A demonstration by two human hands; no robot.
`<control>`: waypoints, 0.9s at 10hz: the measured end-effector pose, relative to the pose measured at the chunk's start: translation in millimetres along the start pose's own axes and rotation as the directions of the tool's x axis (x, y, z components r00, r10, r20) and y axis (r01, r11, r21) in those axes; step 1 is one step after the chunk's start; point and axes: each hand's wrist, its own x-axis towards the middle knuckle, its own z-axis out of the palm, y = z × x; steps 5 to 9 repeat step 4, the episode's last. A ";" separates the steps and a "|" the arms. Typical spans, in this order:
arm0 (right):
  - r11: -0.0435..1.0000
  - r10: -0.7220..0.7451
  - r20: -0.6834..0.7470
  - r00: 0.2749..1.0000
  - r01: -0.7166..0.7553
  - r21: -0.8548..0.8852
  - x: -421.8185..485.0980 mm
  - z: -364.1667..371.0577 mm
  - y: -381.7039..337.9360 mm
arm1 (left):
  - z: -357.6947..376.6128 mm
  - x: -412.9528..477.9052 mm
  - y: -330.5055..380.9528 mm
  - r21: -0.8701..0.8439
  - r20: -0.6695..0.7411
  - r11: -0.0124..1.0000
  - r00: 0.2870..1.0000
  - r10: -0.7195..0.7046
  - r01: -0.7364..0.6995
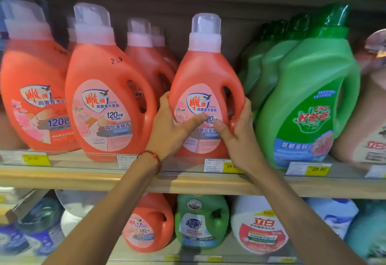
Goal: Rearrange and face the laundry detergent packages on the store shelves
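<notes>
Facing step: left hand (177, 128) and right hand (238, 137) clasp the orange detergent bottle (205, 76) at nine and three o'clock, fingers curled round its sides. It stands upright at the shelf (62, 178) front. Next, likely squaring its label forward.

Two bare forearms, no sleeves, red cord bracelet (153, 158) on left wrist

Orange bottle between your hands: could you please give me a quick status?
Left hand and right hand both grip orange bottle. Upright, label facing out. Green bottle close on its right.
</notes>
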 end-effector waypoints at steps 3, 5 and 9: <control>0.989 -0.001 0.008 1.000 0.002 -0.151 -18.6 -18.7 -10.1 | -4.2 -17.0 16.0 0.236 -0.020 0.972 1.000 -0.013 0.018; 0.970 -0.143 -0.019 0.990 0.136 -0.201 -45.1 -40.2 -11.6 | -0.3 -43.6 23.3 0.397 -0.058 0.918 0.998 0.019 0.006; 0.970 -0.143 -0.019 0.990 0.136 -0.201 -45.1 -40.2 -11.6 | -0.3 -43.6 23.3 0.397 -0.058 0.918 0.998 0.019 0.006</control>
